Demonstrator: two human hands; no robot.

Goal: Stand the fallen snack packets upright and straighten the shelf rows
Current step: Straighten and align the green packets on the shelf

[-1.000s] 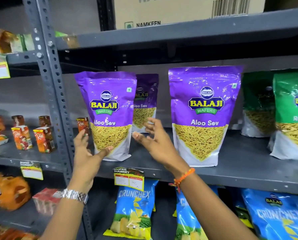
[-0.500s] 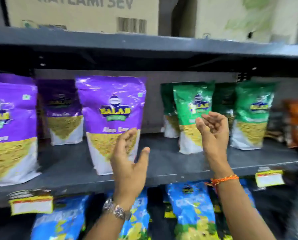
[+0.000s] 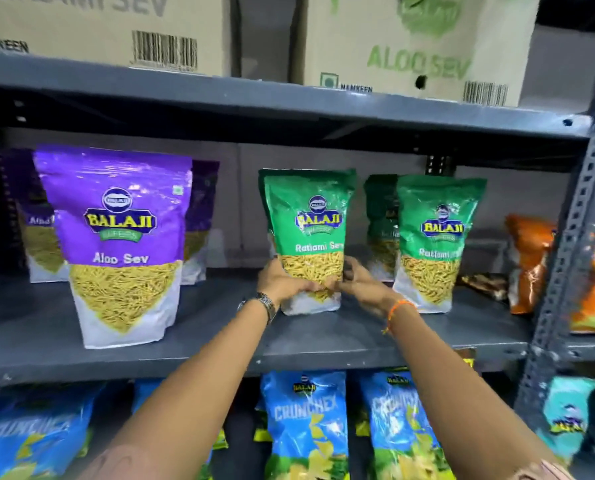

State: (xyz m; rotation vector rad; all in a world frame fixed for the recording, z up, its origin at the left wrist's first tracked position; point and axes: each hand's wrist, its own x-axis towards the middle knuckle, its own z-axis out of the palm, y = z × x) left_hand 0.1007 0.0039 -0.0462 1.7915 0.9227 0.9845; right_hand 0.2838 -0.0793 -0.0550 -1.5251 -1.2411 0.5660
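Note:
A green Ratlami Sev packet [image 3: 308, 220] stands upright at the middle of the grey shelf [image 3: 220, 344]. My left hand [image 3: 284, 282] grips its lower left side and my right hand [image 3: 362, 284] grips its lower right side. Another green packet [image 3: 434, 233] stands to its right, with a darker one [image 3: 381, 216] behind. A purple Aloo Sev packet [image 3: 119, 237] stands upright at the left front, with more purple packets [image 3: 34, 230] behind it.
Orange snack bags [image 3: 528, 261] sit at the shelf's right end by the perforated upright post [image 3: 573, 237]. Cardboard cartons [image 3: 407, 43] rest on the shelf above. Blue Crunchex bags [image 3: 306, 424] hang in the row below.
The view has swung right along the shelf. Both hands, open in the air before, have reached in and closed on the green packet's lower part.

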